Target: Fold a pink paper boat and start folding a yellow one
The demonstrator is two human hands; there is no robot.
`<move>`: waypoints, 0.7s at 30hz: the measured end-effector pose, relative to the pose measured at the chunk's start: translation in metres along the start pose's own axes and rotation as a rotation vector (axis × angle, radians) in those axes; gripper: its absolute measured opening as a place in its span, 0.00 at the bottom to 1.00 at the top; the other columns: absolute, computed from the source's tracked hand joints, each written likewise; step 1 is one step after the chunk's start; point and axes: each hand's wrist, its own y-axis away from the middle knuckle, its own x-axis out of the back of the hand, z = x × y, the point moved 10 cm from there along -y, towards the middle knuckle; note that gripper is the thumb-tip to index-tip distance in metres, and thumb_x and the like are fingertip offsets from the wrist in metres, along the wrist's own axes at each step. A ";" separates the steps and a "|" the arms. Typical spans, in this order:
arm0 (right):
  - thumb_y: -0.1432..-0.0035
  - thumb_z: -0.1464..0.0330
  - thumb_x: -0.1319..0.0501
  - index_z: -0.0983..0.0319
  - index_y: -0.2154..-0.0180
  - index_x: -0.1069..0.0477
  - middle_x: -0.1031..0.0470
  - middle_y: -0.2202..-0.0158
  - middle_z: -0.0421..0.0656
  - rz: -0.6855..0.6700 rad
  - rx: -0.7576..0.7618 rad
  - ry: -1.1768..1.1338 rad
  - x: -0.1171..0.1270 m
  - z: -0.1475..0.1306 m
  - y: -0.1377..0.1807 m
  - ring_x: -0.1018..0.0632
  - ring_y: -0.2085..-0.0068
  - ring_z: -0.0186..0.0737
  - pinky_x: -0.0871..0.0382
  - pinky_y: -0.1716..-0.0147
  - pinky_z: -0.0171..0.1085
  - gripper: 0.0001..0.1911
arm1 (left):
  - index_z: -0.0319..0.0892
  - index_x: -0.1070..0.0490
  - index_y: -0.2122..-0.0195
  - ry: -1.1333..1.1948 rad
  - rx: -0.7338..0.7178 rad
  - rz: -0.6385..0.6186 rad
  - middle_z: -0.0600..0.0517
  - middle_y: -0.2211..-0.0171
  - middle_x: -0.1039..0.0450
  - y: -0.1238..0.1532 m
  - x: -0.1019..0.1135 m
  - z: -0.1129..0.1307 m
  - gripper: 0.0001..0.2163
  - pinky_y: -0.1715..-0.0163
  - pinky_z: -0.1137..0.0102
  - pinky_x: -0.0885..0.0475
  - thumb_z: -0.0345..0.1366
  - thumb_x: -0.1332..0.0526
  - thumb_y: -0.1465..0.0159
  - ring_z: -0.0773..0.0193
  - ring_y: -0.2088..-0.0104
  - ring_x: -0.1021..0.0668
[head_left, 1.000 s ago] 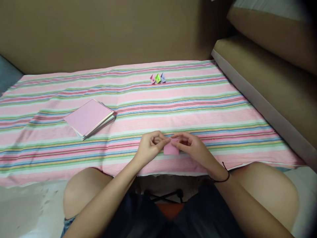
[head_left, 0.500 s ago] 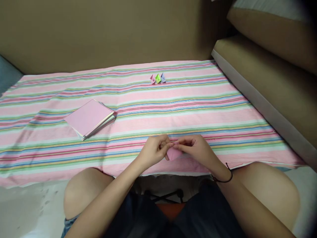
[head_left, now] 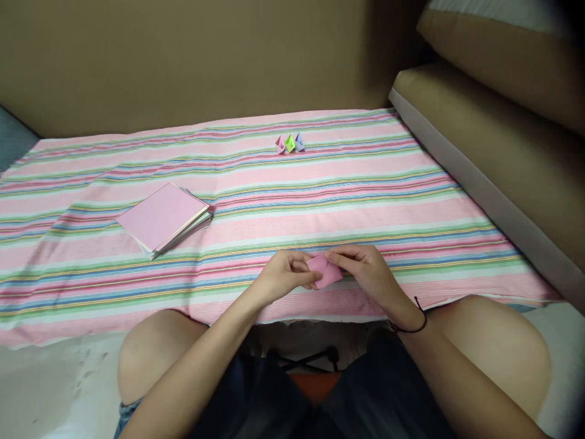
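A small folded pink paper (head_left: 325,272) is held just above the near part of the striped cloth, its broad face tilted up. My left hand (head_left: 287,275) pinches its left side, with the thumb lying over the front. At the upper right edge, my right hand (head_left: 361,265) grips it between thumb and fingers. Farther back on the cloth stand three small folded paper pieces in a row: a pink one (head_left: 280,145), a lime-green one (head_left: 289,144) and a lilac one (head_left: 299,142).
To the left lies a stack of coloured paper sheets (head_left: 163,216), pink on top. A striped cloth (head_left: 256,228) covers the surface. Brown cushions (head_left: 479,140) border the right side, and a brown backrest (head_left: 196,61) rises behind.
The pink paper has turned so that its flat face now shows more fully. My left thumb has shifted down across it, and my right fingers have moved to its upper edge.
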 end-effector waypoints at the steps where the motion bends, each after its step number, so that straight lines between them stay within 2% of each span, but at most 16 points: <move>1: 0.47 0.59 0.37 0.59 0.67 0.20 0.21 0.68 0.42 0.000 0.003 -0.009 -0.001 0.000 0.000 0.24 0.66 0.41 0.32 0.68 0.37 0.12 | 0.36 0.27 0.71 0.010 0.001 0.000 0.50 0.77 0.23 0.000 0.000 0.000 0.12 0.69 0.72 0.26 0.39 0.30 0.49 0.66 0.74 0.22; 6: 0.48 0.61 0.37 0.58 0.68 0.20 0.20 0.66 0.41 0.092 0.035 -0.005 0.003 -0.004 0.000 0.23 0.62 0.43 0.32 0.63 0.39 0.10 | 0.37 0.26 0.68 -0.046 -0.010 0.006 0.50 0.76 0.23 0.001 -0.001 0.001 0.10 0.70 0.73 0.29 0.37 0.31 0.48 0.65 0.73 0.22; 11: 0.48 0.61 0.36 0.59 0.71 0.20 0.20 0.69 0.41 0.140 0.011 -0.014 0.005 -0.001 0.004 0.24 0.65 0.43 0.33 0.65 0.39 0.10 | 0.37 0.25 0.62 -0.131 -0.041 -0.052 0.51 0.75 0.23 0.004 -0.007 0.005 0.12 0.76 0.76 0.35 0.35 0.33 0.47 0.67 0.75 0.24; 14: 0.48 0.60 0.36 0.58 0.68 0.20 0.20 0.66 0.41 0.142 0.014 -0.059 0.005 -0.001 0.004 0.23 0.62 0.43 0.31 0.64 0.39 0.10 | 0.37 0.25 0.64 -0.120 -0.051 -0.059 0.51 0.75 0.23 0.005 -0.007 0.007 0.11 0.75 0.76 0.35 0.35 0.33 0.48 0.68 0.76 0.24; 16: 0.48 0.59 0.36 0.58 0.66 0.20 0.20 0.63 0.42 0.120 0.028 -0.080 0.004 -0.003 0.002 0.23 0.59 0.43 0.30 0.60 0.40 0.11 | 0.37 0.26 0.69 -0.118 -0.051 -0.033 0.51 0.75 0.23 0.005 -0.004 0.007 0.08 0.75 0.75 0.34 0.35 0.33 0.48 0.67 0.75 0.24; 18: 0.48 0.59 0.35 0.58 0.62 0.22 0.20 0.62 0.43 0.031 0.014 -0.122 -0.003 -0.002 0.000 0.22 0.60 0.43 0.28 0.60 0.40 0.13 | 0.36 0.28 0.74 -0.109 -0.054 0.024 0.49 0.75 0.23 0.004 0.002 0.007 0.07 0.73 0.74 0.31 0.35 0.33 0.48 0.64 0.73 0.22; 21: 0.50 0.59 0.33 0.58 0.58 0.25 0.21 0.62 0.42 -0.110 -0.020 -0.207 -0.015 0.001 0.000 0.21 0.62 0.42 0.25 0.62 0.41 0.17 | 0.37 0.29 0.73 -0.084 -0.087 0.082 0.50 0.75 0.23 0.001 0.009 0.009 0.07 0.69 0.72 0.29 0.35 0.32 0.48 0.63 0.71 0.21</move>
